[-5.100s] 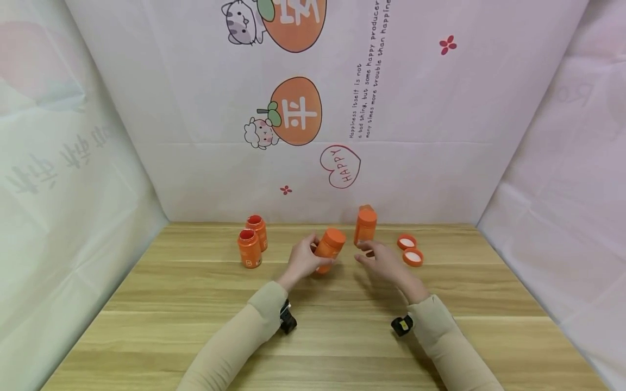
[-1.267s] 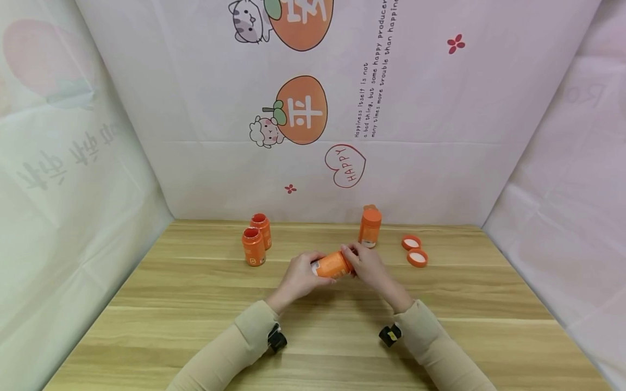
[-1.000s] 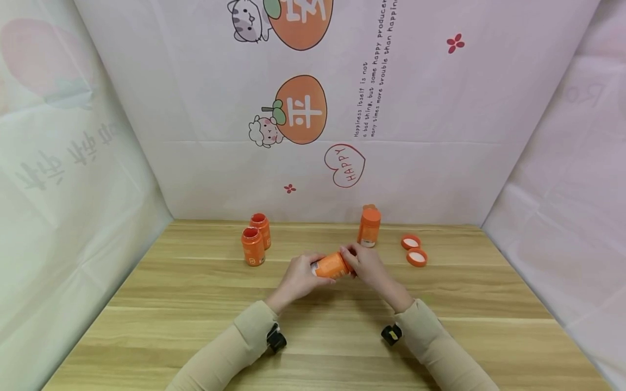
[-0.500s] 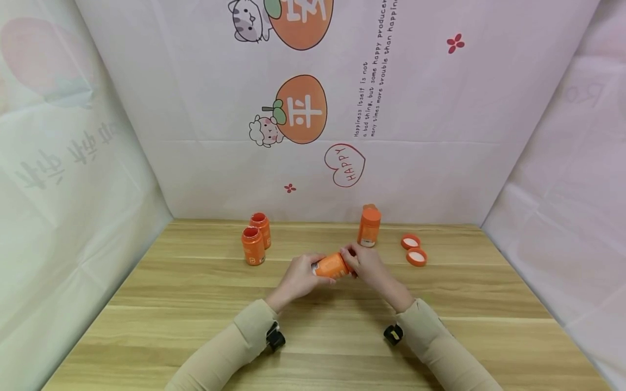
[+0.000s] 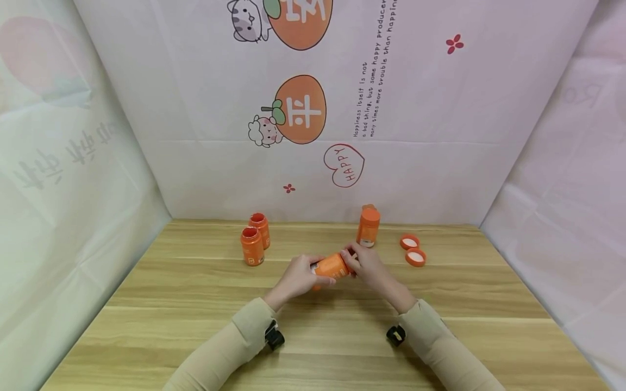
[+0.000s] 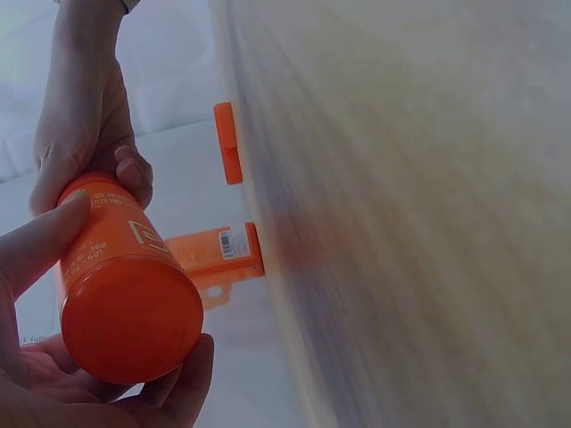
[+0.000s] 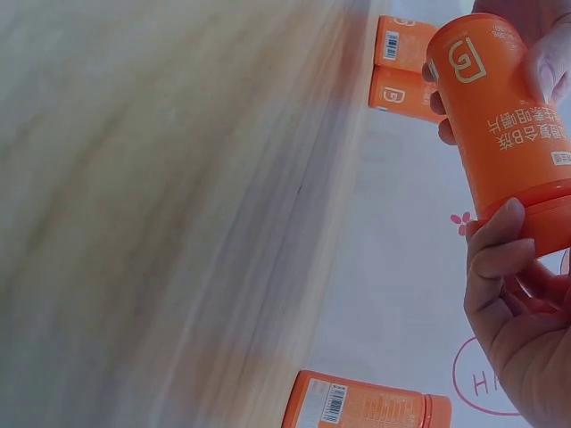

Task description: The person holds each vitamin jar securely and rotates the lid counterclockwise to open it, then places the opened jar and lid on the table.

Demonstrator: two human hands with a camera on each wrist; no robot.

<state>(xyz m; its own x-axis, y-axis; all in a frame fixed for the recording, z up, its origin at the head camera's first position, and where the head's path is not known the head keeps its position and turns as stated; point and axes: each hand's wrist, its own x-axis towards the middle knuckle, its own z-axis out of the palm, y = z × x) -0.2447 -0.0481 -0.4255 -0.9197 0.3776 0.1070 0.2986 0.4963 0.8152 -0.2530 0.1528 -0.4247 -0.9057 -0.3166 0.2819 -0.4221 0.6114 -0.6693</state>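
Observation:
An orange pill bottle [image 5: 330, 266] is held tilted above the table, its capped end toward the right. My left hand [image 5: 299, 276] wraps around the bottle's body near the base. My right hand [image 5: 368, 265] grips the orange cap [image 7: 546, 223] with curled fingers, and the cap is still on the bottle in the right wrist view. From the left wrist view the round base [image 6: 132, 319] of the bottle faces the camera, with the left thumb along its side.
Two uncapped orange bottles [image 5: 252, 247] stand at the back left. A capped orange bottle [image 5: 368, 228] stands at the back right, an orange piece showing behind it. Right of it, two orange caps [image 5: 415, 257] lie with white insides up. Behind rises a printed white backdrop [image 5: 415, 108].
Earlier the left hand alone held the bottle nearly upright, the right hand beside it. The bottle has since tipped over rightward and the right hand has taken hold of its cap.

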